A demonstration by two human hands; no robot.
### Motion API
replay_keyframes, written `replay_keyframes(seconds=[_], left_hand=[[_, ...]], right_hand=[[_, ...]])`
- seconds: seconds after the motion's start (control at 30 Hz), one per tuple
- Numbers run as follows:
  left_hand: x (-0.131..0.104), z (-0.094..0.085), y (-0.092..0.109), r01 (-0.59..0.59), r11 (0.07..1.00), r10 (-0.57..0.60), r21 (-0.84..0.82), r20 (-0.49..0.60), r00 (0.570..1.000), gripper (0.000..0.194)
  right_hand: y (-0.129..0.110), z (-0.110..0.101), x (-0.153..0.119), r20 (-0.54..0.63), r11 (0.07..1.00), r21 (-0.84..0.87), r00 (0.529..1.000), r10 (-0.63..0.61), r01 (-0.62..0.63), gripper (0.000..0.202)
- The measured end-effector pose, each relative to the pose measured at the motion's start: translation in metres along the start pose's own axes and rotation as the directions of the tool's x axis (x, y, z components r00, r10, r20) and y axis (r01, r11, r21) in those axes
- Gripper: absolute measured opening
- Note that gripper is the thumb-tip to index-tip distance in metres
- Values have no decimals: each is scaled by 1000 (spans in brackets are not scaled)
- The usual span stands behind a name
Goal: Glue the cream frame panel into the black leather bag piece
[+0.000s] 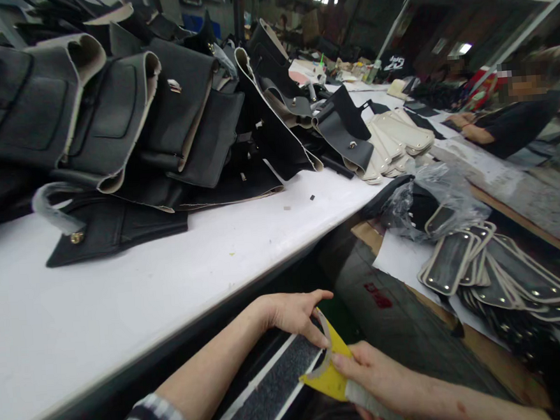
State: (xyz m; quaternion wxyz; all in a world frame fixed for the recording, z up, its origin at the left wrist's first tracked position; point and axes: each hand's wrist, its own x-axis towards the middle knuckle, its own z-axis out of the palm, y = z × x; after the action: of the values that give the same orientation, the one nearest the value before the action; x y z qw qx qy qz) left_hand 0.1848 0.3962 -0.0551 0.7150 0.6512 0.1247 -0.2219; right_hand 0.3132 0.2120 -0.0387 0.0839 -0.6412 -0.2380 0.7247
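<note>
My right hand (368, 373) grips a curved yellow piece (335, 353) with a grey inner edge, its thumb on the front face. At the other side of that piece, my left hand (294, 316) has its thumb against the inner edge, the index finger stretched out past it. Below both hands lies a dark grey textured strip with white borders (261, 393). A pale object beneath my right palm is partly hidden.
Black leather bag pieces (182, 121) are heaped on the white table (124, 317). Stacked black panels with pale edges (500, 271) and clear plastic (437, 199) lie at right. Pale panels (394, 138) sit farther back. Another person (518, 120) is at the far right.
</note>
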Motion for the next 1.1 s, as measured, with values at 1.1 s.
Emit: replay_keyframes(seconds=[1.1], left_hand=[[-23, 62, 28, 245, 949, -68, 197, -631, 773, 113]], right_hand=[[43, 55, -5, 259, 911, 195, 877, -405, 363, 40]])
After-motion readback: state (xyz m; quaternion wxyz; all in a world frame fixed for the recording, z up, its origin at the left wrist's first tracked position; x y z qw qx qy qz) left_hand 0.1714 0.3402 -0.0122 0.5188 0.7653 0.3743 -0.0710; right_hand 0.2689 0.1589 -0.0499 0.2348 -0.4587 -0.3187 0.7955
